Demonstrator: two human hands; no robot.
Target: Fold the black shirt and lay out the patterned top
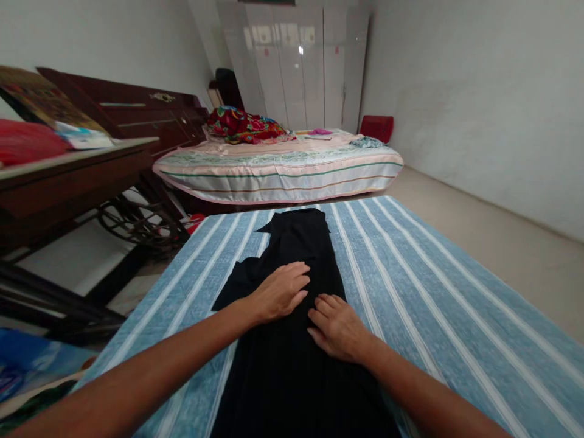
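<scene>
A long black garment [292, 377] lies spread over a blue-and-white striped cloth [410, 340], running away from me. Its left edge has a flap like a short sleeve, and small points stick out at its far end. What kind of garment it is, I cannot make out. On its middle rests my left hand [281, 292], palm down, fingers stretched to the right and holding nothing. Just nearer and to the right, my right hand [337, 327] presses on the fabric with slightly bent, parted fingers. The two hands are close but not touching.
Beyond the striped surface stands a bed [283, 176] with a red floral blanket [246, 125]. A sewing-machine table [82, 167] with a wheel underneath is at left. White wardrobes [296, 67] line the back, with a red object [376, 128] near the right wall.
</scene>
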